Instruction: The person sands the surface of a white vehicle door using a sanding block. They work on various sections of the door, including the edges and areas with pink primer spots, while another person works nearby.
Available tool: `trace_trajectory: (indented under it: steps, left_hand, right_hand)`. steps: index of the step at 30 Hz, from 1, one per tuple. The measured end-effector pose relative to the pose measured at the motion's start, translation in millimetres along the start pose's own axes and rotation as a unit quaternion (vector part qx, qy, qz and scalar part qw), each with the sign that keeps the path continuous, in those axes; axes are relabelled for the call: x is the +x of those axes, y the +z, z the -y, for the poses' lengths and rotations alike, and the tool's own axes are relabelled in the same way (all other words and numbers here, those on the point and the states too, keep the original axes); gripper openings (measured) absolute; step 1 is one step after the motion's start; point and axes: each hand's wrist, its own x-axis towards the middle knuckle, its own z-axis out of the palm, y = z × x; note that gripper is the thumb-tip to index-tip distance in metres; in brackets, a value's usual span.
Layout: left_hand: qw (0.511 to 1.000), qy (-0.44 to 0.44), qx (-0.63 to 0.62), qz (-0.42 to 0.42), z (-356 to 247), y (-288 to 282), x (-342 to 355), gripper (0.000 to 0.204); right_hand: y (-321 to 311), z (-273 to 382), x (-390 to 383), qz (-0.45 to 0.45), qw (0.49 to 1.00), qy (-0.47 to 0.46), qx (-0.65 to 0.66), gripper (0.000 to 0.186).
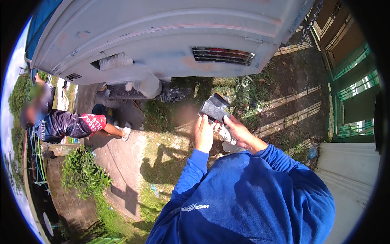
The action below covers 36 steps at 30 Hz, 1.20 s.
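Left hand (204, 135) and right hand (240, 132) both grip one dark flat bundle (214, 111), one other person (69, 125) standing leftward.

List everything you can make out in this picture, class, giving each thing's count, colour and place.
Flat piece: at least 1, dark grey, in both hands
Panelled body: 1, pale grey, across the top
Slatted openings: 2, dark, in the panelled body
Large container: 1, whitish, below the panelled body
Small round pot: 1, pale, left of the large container
Bucket: 1, dark, beside the other person
Other person: 1, dark patterned top and red-and-white shorts, left
Leafy plant: 1 clump, green, lower left
Path: 1, grey-brown, left of centre
Chain: 1, dark, upper right
Left hand: 1, bare, centre
Right hand: 1, bare, centre
Sleeves: 2, blue, below the hands
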Motion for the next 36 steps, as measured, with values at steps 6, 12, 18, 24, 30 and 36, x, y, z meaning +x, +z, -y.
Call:
trace_trajectory:
  steps: [6, 12, 18, 24, 30, 36]
  left_hand:
    - [1.0, 0.001, 0.002, -0.03, -13, 7, 37, 0.026]
    - [0.996, 0.011, 0.04, -0.08, -26, 1, 87, 0.028]
    - [0.993, 0.029, 0.036, -0.106, -25, 3, 128, 0.028]
    - [0.997, -0.056, 0.016, -0.052, -47, -12, 157, 0.021]
    - [0.989, -0.143, 0.016, 0.011, -16, -27, 170, 0.025]
    - [0.971, -0.103, 0.204, 0.065, -37, -53, 190, 0.034]
  right_hand:
    - [8, 18, 42, 0.043, 0.997, 0.027, 0.057, 0.038]
    - [-5, 27, 104, 0.121, 0.989, 0.051, 0.068, 0.039]
    - [-24, 40, 152, 0.107, 0.974, 0.021, -0.198, 0.043]
    - [-66, 56, 186, -0.07, 0.986, 0.114, 0.103, 0.078]
    - [-16, 78, 189, 0.057, 0.979, 0.073, 0.183, 0.091]
    - [3, 84, 175, 0.038, 0.999, 0.018, -0.008, 0.063]
